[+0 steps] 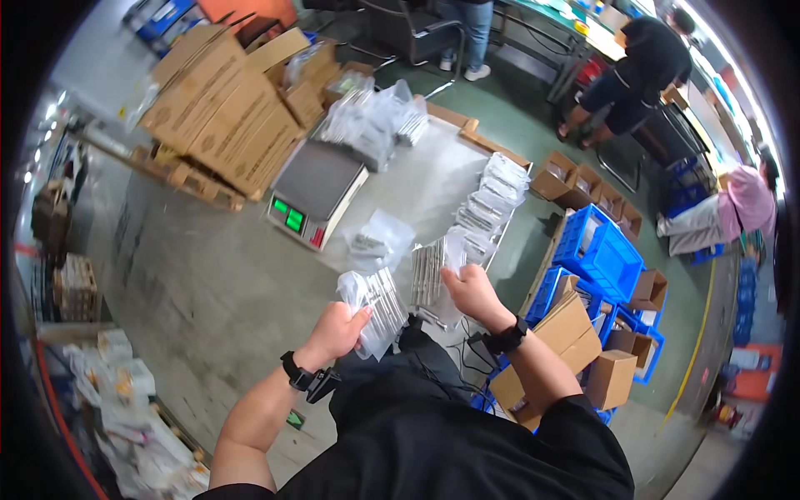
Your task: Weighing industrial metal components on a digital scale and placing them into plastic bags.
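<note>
My left hand point(332, 327) is closed on a clear plastic bag of silver metal strips point(385, 304), held above the near edge of the pale table point(408, 187). My right hand point(473, 293) pinches the loose film of another bag of silver strips point(427, 271), which is at the table's near right corner. Between the hands and the scale lies a smaller clear bag with silver pieces point(371, 244). A row of bagged silver strips point(485, 208) runs along the table's right side. The fingertips of my right hand are partly hidden by film.
A weighing scale point(321, 179) with a green display stands at the table's left; a heap of plastic bags point(371, 125) lies behind it. Stacked cartons point(229, 117) rise at far left. Blue crates point(600, 250) and an opened carton point(550, 350) crowd the right. Several people are farther back.
</note>
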`<action>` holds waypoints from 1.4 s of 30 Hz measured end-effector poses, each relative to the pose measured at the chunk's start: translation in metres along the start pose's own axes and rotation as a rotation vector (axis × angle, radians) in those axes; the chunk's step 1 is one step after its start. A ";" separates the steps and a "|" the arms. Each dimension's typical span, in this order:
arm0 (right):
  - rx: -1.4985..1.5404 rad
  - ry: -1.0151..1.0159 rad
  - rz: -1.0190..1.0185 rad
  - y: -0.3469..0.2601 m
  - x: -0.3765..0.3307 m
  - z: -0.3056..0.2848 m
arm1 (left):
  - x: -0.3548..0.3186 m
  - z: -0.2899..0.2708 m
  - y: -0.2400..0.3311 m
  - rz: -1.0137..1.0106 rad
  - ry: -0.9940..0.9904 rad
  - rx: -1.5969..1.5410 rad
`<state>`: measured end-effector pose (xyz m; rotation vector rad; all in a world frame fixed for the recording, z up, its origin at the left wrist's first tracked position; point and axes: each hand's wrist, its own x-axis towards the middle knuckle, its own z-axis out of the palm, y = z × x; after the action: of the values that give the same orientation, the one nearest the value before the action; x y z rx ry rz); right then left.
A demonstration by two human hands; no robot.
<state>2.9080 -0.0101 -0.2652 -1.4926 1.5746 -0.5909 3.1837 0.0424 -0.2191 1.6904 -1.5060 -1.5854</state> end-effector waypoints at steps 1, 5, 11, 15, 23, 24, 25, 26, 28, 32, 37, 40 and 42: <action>0.010 0.023 0.025 -0.003 0.022 -0.003 | 0.026 -0.009 0.009 0.018 -0.037 0.056; 0.028 0.101 0.123 -0.004 0.111 -0.019 | 0.124 -0.031 0.022 0.144 -0.167 0.228; -0.031 0.236 0.259 0.051 0.242 -0.028 | 0.241 -0.035 0.042 0.355 -0.266 0.323; -0.174 0.351 0.299 0.105 0.318 -0.013 | 0.311 -0.024 0.012 0.345 -0.318 0.400; -0.460 0.306 0.476 0.184 0.370 -0.014 | 0.403 0.036 -0.028 0.430 -0.425 0.452; -0.486 0.288 0.505 0.177 0.370 -0.011 | 0.410 0.040 -0.032 0.385 -0.433 0.470; -0.492 0.279 0.516 0.172 0.370 -0.012 | 0.421 0.045 -0.033 0.351 -0.443 0.485; -0.497 0.291 0.550 0.166 0.369 -0.011 | 0.429 0.051 -0.033 0.317 -0.453 0.501; -0.509 0.321 0.615 0.158 0.368 -0.012 | 0.440 0.067 -0.038 0.320 -0.474 0.493; -0.472 0.259 0.680 0.157 0.365 -0.020 | 0.452 0.093 -0.031 0.327 -0.511 0.488; -0.404 0.206 0.657 0.163 0.351 -0.025 | 0.455 0.106 -0.026 0.308 -0.497 0.491; -0.324 0.264 0.577 0.164 0.334 -0.026 | 0.461 0.108 -0.034 0.324 -0.493 0.483; -0.292 0.348 0.515 0.156 0.322 -0.021 | 0.464 0.107 -0.039 0.365 -0.493 0.455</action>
<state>2.8340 -0.2971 -0.4659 -1.1459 2.2963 -0.3382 3.0097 -0.3002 -0.5037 1.1482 -2.4124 -1.6060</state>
